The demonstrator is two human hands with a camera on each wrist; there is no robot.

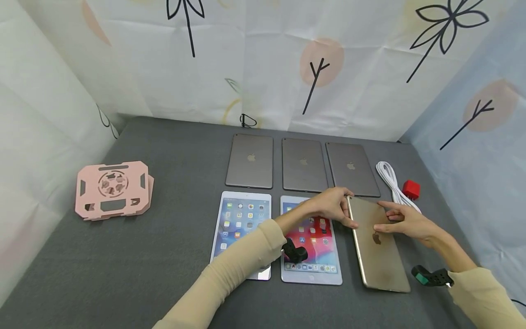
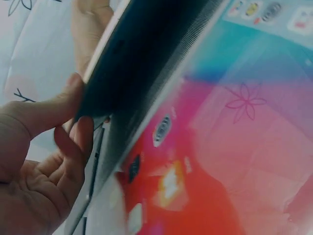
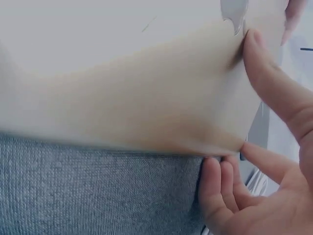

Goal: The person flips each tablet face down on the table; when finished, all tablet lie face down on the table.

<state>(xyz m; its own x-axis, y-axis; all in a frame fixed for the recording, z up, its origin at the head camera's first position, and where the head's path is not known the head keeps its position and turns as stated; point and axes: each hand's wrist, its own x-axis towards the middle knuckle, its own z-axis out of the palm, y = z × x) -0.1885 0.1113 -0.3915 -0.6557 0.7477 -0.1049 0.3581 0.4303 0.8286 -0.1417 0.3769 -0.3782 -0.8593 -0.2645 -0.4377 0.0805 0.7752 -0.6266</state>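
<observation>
Both hands hold a gold tablet (image 1: 382, 265), its apple-marked back facing up. My left hand (image 1: 334, 205) pinches the far left corner between thumb and fingers; in the left wrist view, the left hand (image 2: 44, 161) grips the edge and the dark underside shows, tilted up off the table. At the right edge, my right hand (image 1: 407, 221) has its thumb on the back near the logo and fingers at the edge. The right wrist view shows the right hand (image 3: 279, 181) with some fingertips below the edge. A white tablet (image 1: 311, 278) with a lit red-and-blue screen lies under the left forearm.
Another lit white tablet (image 1: 242, 214) lies further left, partly covered by the sleeve. Along the back lie three grey tablets, the left (image 1: 249, 169), middle (image 1: 304, 173) and right (image 1: 353, 176). A white cable (image 1: 390, 180), red plug (image 1: 411, 189) and pink stand (image 1: 90, 192) also lie there.
</observation>
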